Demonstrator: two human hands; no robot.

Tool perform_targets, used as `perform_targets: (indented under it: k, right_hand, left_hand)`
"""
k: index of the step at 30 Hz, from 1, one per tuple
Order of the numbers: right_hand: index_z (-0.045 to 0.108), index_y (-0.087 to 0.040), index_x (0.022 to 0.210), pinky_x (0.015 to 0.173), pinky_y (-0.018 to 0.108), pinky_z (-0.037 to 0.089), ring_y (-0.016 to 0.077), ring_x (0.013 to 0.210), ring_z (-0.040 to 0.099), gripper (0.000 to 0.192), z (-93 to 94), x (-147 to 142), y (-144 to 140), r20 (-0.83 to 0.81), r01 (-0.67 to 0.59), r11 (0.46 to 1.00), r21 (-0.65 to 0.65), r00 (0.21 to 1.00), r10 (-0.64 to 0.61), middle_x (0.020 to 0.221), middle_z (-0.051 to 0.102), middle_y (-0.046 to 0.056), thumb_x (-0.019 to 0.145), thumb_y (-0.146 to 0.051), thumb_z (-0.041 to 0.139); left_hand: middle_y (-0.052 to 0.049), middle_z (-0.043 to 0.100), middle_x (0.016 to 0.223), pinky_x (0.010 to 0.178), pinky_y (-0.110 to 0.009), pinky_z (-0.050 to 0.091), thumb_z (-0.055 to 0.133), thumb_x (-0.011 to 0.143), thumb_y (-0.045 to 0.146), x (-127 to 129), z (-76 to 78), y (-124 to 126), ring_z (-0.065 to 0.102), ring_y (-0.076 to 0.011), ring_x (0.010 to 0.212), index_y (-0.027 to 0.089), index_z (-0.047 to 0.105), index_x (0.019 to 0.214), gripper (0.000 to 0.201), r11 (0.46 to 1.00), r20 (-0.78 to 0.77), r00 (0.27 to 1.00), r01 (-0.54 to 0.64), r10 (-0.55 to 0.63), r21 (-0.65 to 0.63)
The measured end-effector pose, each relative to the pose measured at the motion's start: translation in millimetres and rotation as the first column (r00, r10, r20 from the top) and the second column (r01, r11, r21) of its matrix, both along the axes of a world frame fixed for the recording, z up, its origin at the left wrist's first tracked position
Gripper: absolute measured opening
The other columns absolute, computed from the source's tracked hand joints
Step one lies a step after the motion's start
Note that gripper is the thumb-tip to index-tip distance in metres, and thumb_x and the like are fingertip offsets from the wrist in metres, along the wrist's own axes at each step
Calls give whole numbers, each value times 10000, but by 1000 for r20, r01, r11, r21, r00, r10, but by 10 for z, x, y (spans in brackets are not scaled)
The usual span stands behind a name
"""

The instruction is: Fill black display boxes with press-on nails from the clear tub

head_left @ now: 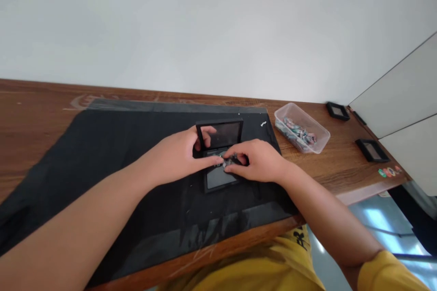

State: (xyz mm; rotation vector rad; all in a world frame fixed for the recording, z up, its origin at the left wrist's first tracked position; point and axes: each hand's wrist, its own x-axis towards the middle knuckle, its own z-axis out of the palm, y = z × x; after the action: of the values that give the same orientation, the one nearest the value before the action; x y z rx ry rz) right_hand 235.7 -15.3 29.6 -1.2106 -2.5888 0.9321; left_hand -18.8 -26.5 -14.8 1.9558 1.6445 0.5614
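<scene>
A black hinged display frame (222,185) lies unfolded on the black mat (146,218). Its raised half has a see-through film pane (228,134), and the lower half lies flat with a pale pane. My left hand (182,152) is closed about the left side of the frame, with fingers visible through the upper pane and the thumb stretched over the lower half. Pinched in my right hand (257,160) is a small grey-green piece (229,162), just above the lower pane. The left thumb tip meets it too; the fingers hide much of its shape.
A clear plastic tub (319,145) of small wrapped-looking pieces (300,132) stands right of the mat. Two more black frames (337,111) lie farther right on the wooden table (321,166), near round stickers (389,172). A white scrap (263,123) rests on the mat. A wall stands behind.
</scene>
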Motion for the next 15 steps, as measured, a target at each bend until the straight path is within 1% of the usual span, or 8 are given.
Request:
perform_targets:
  k: [3, 6, 8, 9, 12, 15]
  right_hand:
    - [870, -213, 1207, 724, 267, 352, 119, 694, 574, 231, 18, -12, -8, 18, 10, 1000, 0, 1000, -10, 743, 631, -62, 981, -254, 889]
    - [863, -226, 1243, 730, 268, 354, 121, 706, 586, 265, 27, -19, -11, 16, 10, 1000, 20, 1000, -11, 762, 652, -58, 981, -255, 889]
    - [859, -235, 1252, 731, 269, 351, 123, 708, 587, 267, 26, -26, -13, 18, -2, 1000, 24, 1000, 1, 760, 653, -59, 987, -258, 884]
    - [858, -239, 1252, 730, 270, 348, 124, 709, 587, 260, 24, -30, -15, 20, -10, 1000, 25, 1000, 9, 758, 653, -59, 994, -262, 877]
    - [857, -247, 1241, 725, 272, 341, 128, 706, 588, 230, 13, -39, -16, 28, -27, 999, 38, 999, 26, 754, 653, -57, 1013, -275, 859]
    - [865, -251, 1210, 721, 273, 338, 131, 696, 586, 207, 2, -42, -14, 33, -29, 998, 63, 999, 27, 733, 643, -56, 1006, -285, 870]
  left_hand:
    - [-107, 834, 1156, 819, -456, 639, 786, 715, 891, 13, 9, 0, 794, -353, 984, 291, 726, 1267, 817, 1000, -9, 1000, 11, -11, -9]
    - [-113, 833, 1301, 844, -456, 642, 779, 714, 909, 4, -8, 7, 793, -337, 993, 297, 719, 1090, 721, 1000, -27, 1000, -2, 3, 27]
    - [-102, 832, 1325, 826, -444, 636, 776, 710, 916, -4, -9, 13, 789, -323, 973, 301, 702, 1025, 695, 1000, -36, 999, -4, 5, 19]
    - [-96, 835, 1307, 819, -439, 633, 778, 707, 913, -6, -4, 16, 787, -322, 970, 307, 702, 1031, 692, 1000, -34, 999, 0, 0, 8]
    - [-94, 835, 1247, 852, -453, 630, 785, 702, 891, -7, 31, 19, 785, -339, 998, 316, 718, 1129, 719, 1000, -26, 1000, 13, -13, -19]
    - [-98, 826, 1235, 876, -467, 632, 783, 694, 868, -1, 63, 16, 780, -348, 1006, 297, 716, 1218, 778, 999, -31, 999, 18, -19, -40]
